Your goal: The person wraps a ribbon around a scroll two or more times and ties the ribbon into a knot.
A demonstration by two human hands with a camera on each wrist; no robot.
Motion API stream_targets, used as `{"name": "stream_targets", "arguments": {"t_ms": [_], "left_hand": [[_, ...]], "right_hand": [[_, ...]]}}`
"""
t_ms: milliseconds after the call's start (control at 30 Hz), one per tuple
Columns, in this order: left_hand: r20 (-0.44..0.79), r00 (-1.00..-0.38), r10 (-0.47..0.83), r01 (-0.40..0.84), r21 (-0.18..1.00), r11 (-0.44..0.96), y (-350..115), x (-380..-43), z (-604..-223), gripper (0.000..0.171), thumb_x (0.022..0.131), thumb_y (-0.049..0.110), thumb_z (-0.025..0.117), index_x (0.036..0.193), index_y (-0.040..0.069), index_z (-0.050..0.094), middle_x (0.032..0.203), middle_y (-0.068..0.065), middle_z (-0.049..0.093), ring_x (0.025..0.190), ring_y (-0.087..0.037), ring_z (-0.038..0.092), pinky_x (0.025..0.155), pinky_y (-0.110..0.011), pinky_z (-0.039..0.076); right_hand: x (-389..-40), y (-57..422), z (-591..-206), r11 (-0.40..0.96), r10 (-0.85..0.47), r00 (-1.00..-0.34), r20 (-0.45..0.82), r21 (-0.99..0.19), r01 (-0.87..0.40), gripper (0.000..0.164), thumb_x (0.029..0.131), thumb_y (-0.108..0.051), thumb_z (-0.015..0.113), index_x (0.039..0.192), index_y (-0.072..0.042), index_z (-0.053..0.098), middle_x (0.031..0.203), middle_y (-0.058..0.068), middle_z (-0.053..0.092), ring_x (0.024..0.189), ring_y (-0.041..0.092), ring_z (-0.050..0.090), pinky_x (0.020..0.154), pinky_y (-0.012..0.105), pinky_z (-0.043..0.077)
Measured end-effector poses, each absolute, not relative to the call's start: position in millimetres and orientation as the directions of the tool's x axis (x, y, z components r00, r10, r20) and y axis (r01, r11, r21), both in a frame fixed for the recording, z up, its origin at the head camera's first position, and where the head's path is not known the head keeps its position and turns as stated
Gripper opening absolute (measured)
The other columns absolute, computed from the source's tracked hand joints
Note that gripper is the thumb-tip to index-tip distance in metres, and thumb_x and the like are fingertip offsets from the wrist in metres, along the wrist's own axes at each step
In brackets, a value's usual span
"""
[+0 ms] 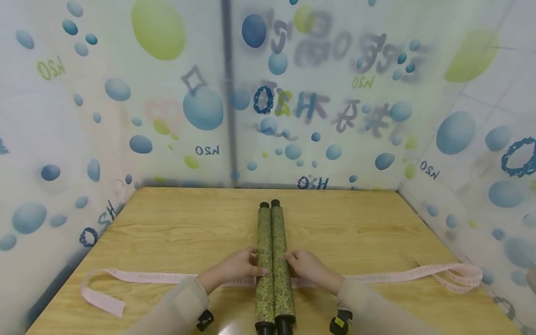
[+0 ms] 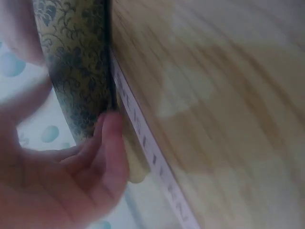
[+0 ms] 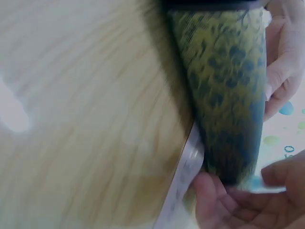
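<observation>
Two rolled scrolls, the left scroll point(image 1: 264, 242) and the right scroll point(image 1: 280, 239), lie side by side, pointing away from me. Both have green-gold patterned covers and black end knobs. My left hand point(image 1: 234, 270) grips the left scroll from its outer side, its thumb over the top. On the other side my right hand point(image 1: 311, 271) holds the right scroll; in the right wrist view its fingertips point(image 3: 205, 188) are at the scroll's lower edge. A pale pink printed ribbon point(image 1: 377, 278) runs crosswise beneath both scrolls, its middle hidden by them and the hands.
The wooden table point(image 1: 188, 223) carries everything. The ribbon's left end folds back toward me, and its right end loops near the table's right edge. A patterned curtain point(image 1: 167, 93) with blue and green dots encloses the back and sides.
</observation>
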State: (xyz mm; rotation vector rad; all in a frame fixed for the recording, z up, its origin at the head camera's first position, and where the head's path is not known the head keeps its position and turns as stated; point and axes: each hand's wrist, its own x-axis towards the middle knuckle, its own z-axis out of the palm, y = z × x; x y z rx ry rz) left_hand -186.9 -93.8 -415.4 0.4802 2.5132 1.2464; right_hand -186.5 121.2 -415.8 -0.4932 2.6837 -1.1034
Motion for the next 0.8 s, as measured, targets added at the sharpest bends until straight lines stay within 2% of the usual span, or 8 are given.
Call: {"name": "stream_targets", "arguments": {"t_ms": [100, 167, 200, 367, 500, 600, 800], "left_hand": [[-0.037, -0.925, 0.379, 0.269, 0.641, 0.719, -99.7, -185.2, -417.2, 0.025, 0.087, 0.018, 0.065, 0.103, -0.001, 0.063, 0.092, -0.011, 0.066, 0.082, -0.026, 0.062, 0.070, -0.041, 0.051], [-0.005, -0.927, 0.375, 0.314, 0.538, 0.782, -102.5, -184.1, -418.8, 0.009, 0.084, 0.015, 0.067, 0.087, 0.006, 0.066, 0.081, -0.004, 0.065, 0.073, -0.022, 0.060, 0.063, -0.039, 0.049], [0.002, -0.924, 0.382, 0.332, 0.499, 0.801, -103.4, -183.4, -419.3, 0.007, 0.081, 0.015, 0.069, 0.081, 0.009, 0.065, 0.077, -0.001, 0.064, 0.070, -0.021, 0.059, 0.061, -0.038, 0.049], [-0.006, -0.914, 0.405, 0.372, 0.384, 0.845, -103.7, -180.4, -418.9, 0.013, 0.070, 0.019, 0.074, 0.073, 0.016, 0.062, 0.070, 0.006, 0.060, 0.067, -0.021, 0.057, 0.061, -0.044, 0.046], [-0.001, -0.908, 0.419, 0.399, 0.298, 0.867, -100.0, -178.6, -418.4, 0.013, 0.072, 0.019, 0.070, 0.064, 0.018, 0.059, 0.067, 0.004, 0.056, 0.067, -0.022, 0.053, 0.062, -0.047, 0.042], [-0.010, -0.908, 0.418, 0.401, 0.262, 0.878, -97.0, -176.1, -417.8, 0.017, 0.073, 0.017, 0.066, 0.060, 0.017, 0.055, 0.066, 0.002, 0.053, 0.067, -0.022, 0.051, 0.063, -0.047, 0.041], [0.008, -0.910, 0.416, 0.402, 0.270, 0.875, -96.0, -172.5, -415.5, 0.020, 0.073, 0.012, 0.063, 0.060, 0.015, 0.048, 0.064, 0.000, 0.051, 0.062, -0.021, 0.049, 0.060, -0.044, 0.040]], "right_hand": [[-186.4, 127.7, -417.4, 0.755, -0.441, -0.898, -0.016, -0.548, -0.361, 0.016, 0.091, -0.004, 0.053, 0.081, 0.002, 0.062, 0.068, 0.009, 0.058, 0.060, 0.019, 0.053, 0.055, 0.033, 0.046], [-186.2, 131.5, -419.4, 0.777, -0.471, -0.882, -0.022, -0.483, -0.402, 0.006, 0.085, -0.003, 0.060, 0.081, 0.000, 0.063, 0.074, 0.007, 0.060, 0.067, 0.021, 0.056, 0.060, 0.034, 0.048], [-186.0, 133.0, -420.5, 0.786, -0.480, -0.877, -0.026, -0.456, -0.417, 0.002, 0.083, -0.003, 0.063, 0.082, -0.001, 0.064, 0.076, 0.005, 0.060, 0.069, 0.020, 0.057, 0.062, 0.033, 0.049], [-185.5, 136.1, -423.1, 0.795, -0.502, -0.865, 0.010, -0.389, -0.466, 0.010, 0.077, -0.005, 0.069, 0.071, -0.007, 0.062, 0.069, 0.000, 0.054, 0.062, 0.014, 0.048, 0.057, 0.027, 0.043], [-184.7, 135.8, -423.3, 0.791, -0.508, -0.861, 0.006, -0.393, -0.470, 0.010, 0.074, -0.004, 0.066, 0.067, -0.008, 0.061, 0.066, -0.001, 0.054, 0.059, 0.012, 0.047, 0.056, 0.026, 0.042], [-184.3, 135.7, -423.6, 0.775, -0.526, -0.850, -0.021, -0.422, -0.470, 0.008, 0.075, -0.007, 0.067, 0.070, -0.008, 0.060, 0.067, -0.003, 0.055, 0.060, 0.010, 0.047, 0.056, 0.024, 0.042], [-184.8, 135.9, -425.2, 0.746, -0.602, -0.798, -0.009, -0.361, -0.559, 0.007, 0.074, -0.006, 0.065, 0.069, -0.009, 0.061, 0.067, -0.005, 0.050, 0.061, 0.007, 0.043, 0.056, 0.021, 0.040]]}}
